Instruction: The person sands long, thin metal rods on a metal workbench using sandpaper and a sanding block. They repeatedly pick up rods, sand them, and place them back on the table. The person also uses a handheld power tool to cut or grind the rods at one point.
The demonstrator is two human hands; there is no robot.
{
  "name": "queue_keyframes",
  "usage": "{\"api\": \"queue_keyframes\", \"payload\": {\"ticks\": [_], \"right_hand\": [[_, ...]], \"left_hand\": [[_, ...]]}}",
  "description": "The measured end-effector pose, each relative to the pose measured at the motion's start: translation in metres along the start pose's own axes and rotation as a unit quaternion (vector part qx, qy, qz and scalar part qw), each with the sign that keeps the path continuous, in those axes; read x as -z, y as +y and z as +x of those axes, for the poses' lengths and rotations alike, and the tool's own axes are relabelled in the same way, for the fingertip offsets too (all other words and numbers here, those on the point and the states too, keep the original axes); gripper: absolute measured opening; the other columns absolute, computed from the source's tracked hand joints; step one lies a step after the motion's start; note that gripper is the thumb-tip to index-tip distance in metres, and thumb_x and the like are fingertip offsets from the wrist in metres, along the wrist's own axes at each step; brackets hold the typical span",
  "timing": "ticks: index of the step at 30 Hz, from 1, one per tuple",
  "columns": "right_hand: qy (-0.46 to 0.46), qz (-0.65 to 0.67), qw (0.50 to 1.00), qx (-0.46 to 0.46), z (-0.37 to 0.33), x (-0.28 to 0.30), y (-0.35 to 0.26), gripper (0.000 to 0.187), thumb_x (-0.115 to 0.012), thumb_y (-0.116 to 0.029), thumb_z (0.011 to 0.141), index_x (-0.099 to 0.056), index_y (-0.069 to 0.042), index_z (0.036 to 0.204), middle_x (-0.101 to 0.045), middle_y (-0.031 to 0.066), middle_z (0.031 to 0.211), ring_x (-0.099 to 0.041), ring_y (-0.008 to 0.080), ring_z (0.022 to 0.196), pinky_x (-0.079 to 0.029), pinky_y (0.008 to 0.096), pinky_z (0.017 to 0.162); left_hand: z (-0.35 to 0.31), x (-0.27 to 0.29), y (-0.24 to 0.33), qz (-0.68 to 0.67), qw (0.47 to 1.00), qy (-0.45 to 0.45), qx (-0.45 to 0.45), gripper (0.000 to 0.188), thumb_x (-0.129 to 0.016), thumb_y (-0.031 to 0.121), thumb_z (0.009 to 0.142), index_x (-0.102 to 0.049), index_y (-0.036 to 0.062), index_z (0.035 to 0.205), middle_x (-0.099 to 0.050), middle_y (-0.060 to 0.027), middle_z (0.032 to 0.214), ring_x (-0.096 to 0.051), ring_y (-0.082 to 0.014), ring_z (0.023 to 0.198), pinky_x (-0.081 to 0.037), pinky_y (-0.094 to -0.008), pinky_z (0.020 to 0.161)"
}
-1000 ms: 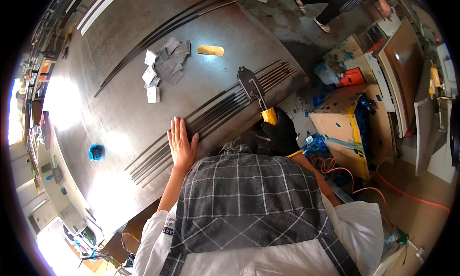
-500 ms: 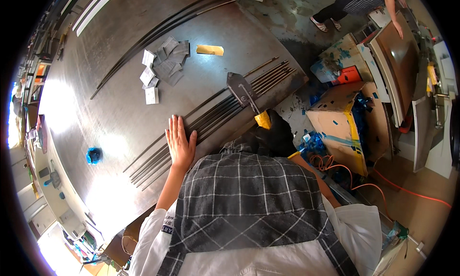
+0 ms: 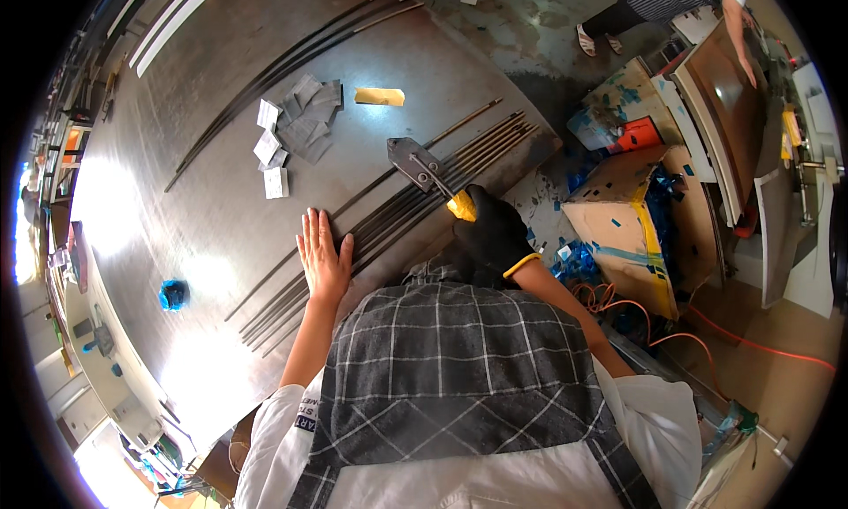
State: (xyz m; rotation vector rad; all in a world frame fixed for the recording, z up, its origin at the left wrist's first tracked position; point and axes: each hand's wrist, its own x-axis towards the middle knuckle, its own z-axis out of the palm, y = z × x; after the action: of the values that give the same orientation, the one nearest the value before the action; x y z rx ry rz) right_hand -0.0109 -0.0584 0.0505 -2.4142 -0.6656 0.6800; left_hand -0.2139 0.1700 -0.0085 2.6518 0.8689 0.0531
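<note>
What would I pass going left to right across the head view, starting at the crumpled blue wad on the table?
Crumpled blue wad, bare left hand, yellow-handled metal tool, black-gloved right hand, open cardboard box, upright grey panel.

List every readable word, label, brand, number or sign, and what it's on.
White shirt, left sleeve area: printed lettering beside the plaid apron, partly cut off; wording not copied here.
White slips on the metal table: any markings too small to read.
Dark plate-headed tool in the gloved right hand: any markings too small to read.
Elsewhere: nothing legible.
</note>
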Motion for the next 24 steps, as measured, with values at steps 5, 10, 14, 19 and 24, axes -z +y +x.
{"api": "queue_keyframes", "payload": {"ticks": [5, 10, 14, 19, 24], "right_hand": [[0.056, 0.024, 0.998, 0.012, -0.012, -0.004, 0.011, 0.043, -0.065, -0.025, 0.076, -0.055, -0.006, 0.114, -0.065, 0.021, 0.102, -0.062, 0.041, 0.094, -0.049, 0.0485, 0.081], [0.071, 0.029, 0.997, 0.01, -0.015, -0.001, 0.019, 0.046, -0.065, -0.025, 0.076, -0.056, -0.005, 0.117, -0.065, 0.022, 0.102, -0.062, 0.0414, 0.093, -0.049, 0.0482, 0.081], [0.089, 0.032, 0.996, -0.006, -0.018, 0.0, 0.022, 0.052, -0.067, -0.026, 0.075, -0.055, -0.004, 0.12, -0.066, 0.0227, 0.103, -0.063, 0.0398, 0.094, -0.05, 0.0464, 0.08], [0.057, 0.035, 0.997, -0.039, -0.018, 0.01, 0.021, 0.057, -0.069, -0.027, 0.074, -0.054, -0.002, 0.123, -0.066, 0.0232, 0.106, -0.064, 0.0388, 0.096, -0.05, 0.0452, 0.082], [0.079, 0.043, 0.995, -0.03, -0.02, 0.009, 0.025, 0.055, -0.071, -0.026, 0.074, -0.056, 0.0, 0.121, -0.066, 0.0219, 0.105, -0.064, 0.0376, 0.094, -0.05, 0.0437, 0.081]], "left_hand": [[-0.007, 0.002, 0.004, -0.01, 1.0, -0.004, -0.004, 0.068, -0.055, 0.035, 0.095, -0.03, 0.0013, 0.149, -0.024, -0.02, 0.156, -0.019, -0.0352, 0.147, -0.013, -0.0518, 0.118], [-0.009, 0.0, 0.004, -0.014, 1.0, -0.003, -0.004, 0.068, -0.055, 0.034, 0.095, -0.029, 0.0014, 0.149, -0.024, -0.0201, 0.157, -0.018, -0.0353, 0.147, -0.013, -0.0522, 0.118], [-0.008, 0.002, 0.005, -0.011, 1.0, -0.002, -0.004, 0.069, -0.055, 0.033, 0.095, -0.029, 0.0013, 0.149, -0.023, -0.02, 0.157, -0.018, -0.035, 0.147, -0.013, -0.0521, 0.118], [-0.009, 0.003, 0.006, -0.015, 1.0, -0.002, -0.005, 0.068, -0.056, 0.033, 0.095, -0.029, 0.0015, 0.149, -0.024, -0.0199, 0.157, -0.018, -0.0346, 0.147, -0.013, -0.0519, 0.118], [-0.007, 0.002, 0.009, -0.031, 0.999, 0.002, 0.018, 0.067, -0.056, 0.033, 0.094, -0.03, 0.0014, 0.148, -0.025, -0.0205, 0.156, -0.019, -0.035, 0.147, -0.013, -0.0516, 0.118]]}}
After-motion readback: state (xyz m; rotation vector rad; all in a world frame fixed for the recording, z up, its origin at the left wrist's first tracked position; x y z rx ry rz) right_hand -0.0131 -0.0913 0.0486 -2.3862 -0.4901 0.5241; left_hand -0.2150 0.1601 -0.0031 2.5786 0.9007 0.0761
